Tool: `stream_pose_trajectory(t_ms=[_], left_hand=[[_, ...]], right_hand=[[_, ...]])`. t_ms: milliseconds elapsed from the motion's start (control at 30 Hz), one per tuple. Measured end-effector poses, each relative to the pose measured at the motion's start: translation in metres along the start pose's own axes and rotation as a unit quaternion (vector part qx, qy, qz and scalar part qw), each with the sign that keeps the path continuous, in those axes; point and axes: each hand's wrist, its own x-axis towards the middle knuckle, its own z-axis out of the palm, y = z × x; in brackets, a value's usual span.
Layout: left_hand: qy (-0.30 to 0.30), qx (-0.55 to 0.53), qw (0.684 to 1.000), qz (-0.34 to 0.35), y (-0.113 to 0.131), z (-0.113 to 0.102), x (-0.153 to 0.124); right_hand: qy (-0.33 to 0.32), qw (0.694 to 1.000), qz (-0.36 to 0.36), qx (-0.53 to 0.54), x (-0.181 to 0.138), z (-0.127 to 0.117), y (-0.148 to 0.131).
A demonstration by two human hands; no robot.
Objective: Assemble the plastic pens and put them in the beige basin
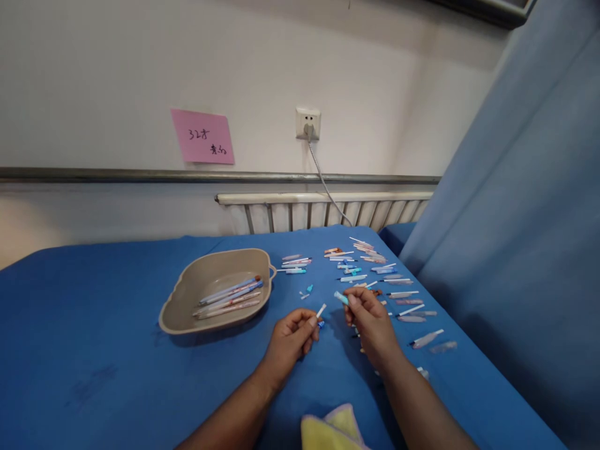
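Turquoise pen part [342,299], seemingly, is pinched by right hand [371,320], hiding some scattered pieces [402,294], left hand [291,337] pinching a white tube [321,310].

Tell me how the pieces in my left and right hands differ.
In the left hand, the white piece looks thinner; in the right hand, the turquoise piece looks thicker and pale-tipped. The white piece slants up rightward, the turquoise piece up leftward. Both are hand-held and partly hidden.

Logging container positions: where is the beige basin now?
In the head view, the beige basin sits on the blue cloth, left of the left hand.
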Motion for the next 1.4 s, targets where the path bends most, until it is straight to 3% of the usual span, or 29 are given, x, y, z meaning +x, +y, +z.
stream_pose_trajectory(t_ms=[267,633,1033,1200,1400], left_hand=[[-0.007,0.017,1.0,0.016,-0.002,0.003,-0.003],[-0.041,0.057,0.997,0.033,-0.002,0.005,-0.004],[-0.091,0.047,0.994,0.029,-0.003,0.007,-0.008],[-0.123,-0.018,0.992,-0.019,0.001,0.007,-0.012],[-0.108,-0.025,0.993,-0.049,0.003,0.009,-0.012]], right_hand=[[0.013,0.999,0.029,0.009,0.002,-0.004,0.005],[-0.008,0.994,0.014,-0.106,-0.001,-0.001,-0.002],[-0.118,0.979,0.018,-0.168,-0.005,0.001,0.003],[-0.146,0.972,0.017,-0.181,-0.004,-0.002,0.004],[-0.161,0.974,0.023,-0.159,-0.002,-0.004,0.006]])
